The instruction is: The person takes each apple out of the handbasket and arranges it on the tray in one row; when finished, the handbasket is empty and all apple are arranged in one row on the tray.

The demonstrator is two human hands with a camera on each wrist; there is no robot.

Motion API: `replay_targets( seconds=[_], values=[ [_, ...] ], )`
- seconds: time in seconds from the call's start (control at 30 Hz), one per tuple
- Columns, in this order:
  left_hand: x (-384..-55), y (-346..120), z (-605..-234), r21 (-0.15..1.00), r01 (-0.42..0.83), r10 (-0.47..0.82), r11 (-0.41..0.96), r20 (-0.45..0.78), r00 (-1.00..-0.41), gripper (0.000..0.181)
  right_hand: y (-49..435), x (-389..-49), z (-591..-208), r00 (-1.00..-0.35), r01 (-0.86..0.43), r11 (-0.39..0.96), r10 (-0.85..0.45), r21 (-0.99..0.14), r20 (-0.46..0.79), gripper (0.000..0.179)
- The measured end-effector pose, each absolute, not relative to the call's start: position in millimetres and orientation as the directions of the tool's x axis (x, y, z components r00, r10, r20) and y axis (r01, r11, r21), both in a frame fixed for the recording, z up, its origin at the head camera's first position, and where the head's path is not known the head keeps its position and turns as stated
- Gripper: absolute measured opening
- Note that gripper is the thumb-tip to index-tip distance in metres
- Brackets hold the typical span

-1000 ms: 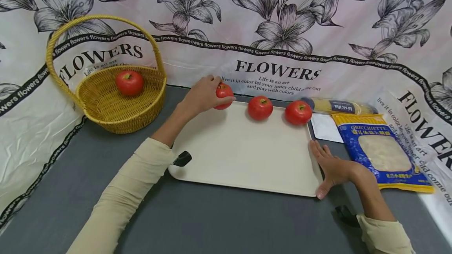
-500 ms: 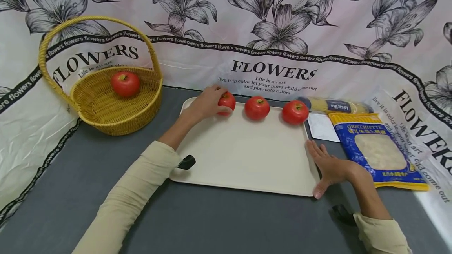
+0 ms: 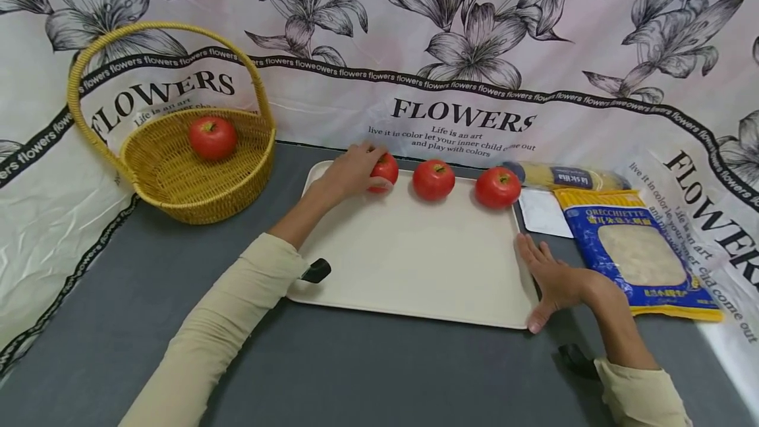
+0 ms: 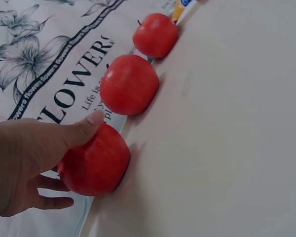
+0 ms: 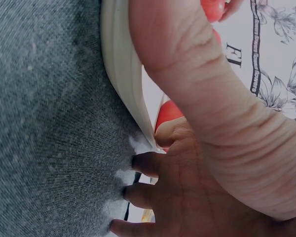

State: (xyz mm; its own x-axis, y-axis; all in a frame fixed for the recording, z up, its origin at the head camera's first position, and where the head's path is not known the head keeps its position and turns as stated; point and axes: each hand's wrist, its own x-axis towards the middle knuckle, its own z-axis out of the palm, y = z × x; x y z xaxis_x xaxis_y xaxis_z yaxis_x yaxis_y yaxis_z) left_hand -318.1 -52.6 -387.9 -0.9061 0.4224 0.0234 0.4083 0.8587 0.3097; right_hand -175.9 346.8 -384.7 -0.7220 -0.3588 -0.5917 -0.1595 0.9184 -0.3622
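My left hand (image 3: 354,172) is around a red apple (image 3: 385,172) at the back left of a cream tray (image 3: 409,262). In the left wrist view the thumb lies against this apple (image 4: 94,160), with the other fingers partly hidden behind it. Two more red apples, a middle one (image 3: 433,180) and a right one (image 3: 497,188), stand in a row along the tray's back edge. My right hand (image 3: 557,282) rests with spread fingers at the tray's right edge, its thumb near the front corner.
A yellow woven basket (image 3: 204,206) with a tall handle stands at the left, with one apple (image 3: 213,138) inside. Right of the tray lie a blue and yellow orecchiette bag (image 3: 643,252), a long pasta pack (image 3: 572,177) and a white flat item (image 3: 544,213). A flower-printed sheet (image 3: 332,104) hangs behind.
Over the past second my left hand has brought its apple slightly right and down onto the tray's back left. Between the last two frames little differs. The right hand stays at the tray's edge.
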Motion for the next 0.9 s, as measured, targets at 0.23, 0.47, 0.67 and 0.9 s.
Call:
replay_targets(
  seconds=[0.23, 0.47, 0.67, 0.9],
  values=[
    [-312.2, -53.4, -378.2, 0.273, 0.394, 0.401, 0.878, 0.032, -0.916, 0.083, 347.8, -175.5, -382.7, -0.729, -0.166, 0.918, -0.361, -0.361, -0.582, 0.165],
    [-299.1, -63.0, -362.7, 0.253, 0.460, 0.457, 0.851, 0.077, -0.886, 0.067, 347.7, -177.2, -382.1, -0.731, -0.171, 0.917, -0.363, -0.359, -0.578, 0.164],
    [-290.0, -70.8, -354.3, 0.251, 0.471, 0.465, 0.845, 0.088, -0.881, 0.059, 346.6, -175.2, -381.8, -0.728, -0.170, 0.915, -0.366, -0.365, -0.579, 0.164],
    [-280.0, -84.0, -346.4, 0.224, 0.470, 0.457, 0.854, 0.109, -0.883, 0.059, 346.8, -177.0, -381.8, -0.725, -0.175, 0.916, -0.368, -0.360, -0.583, 0.164]
  ],
)
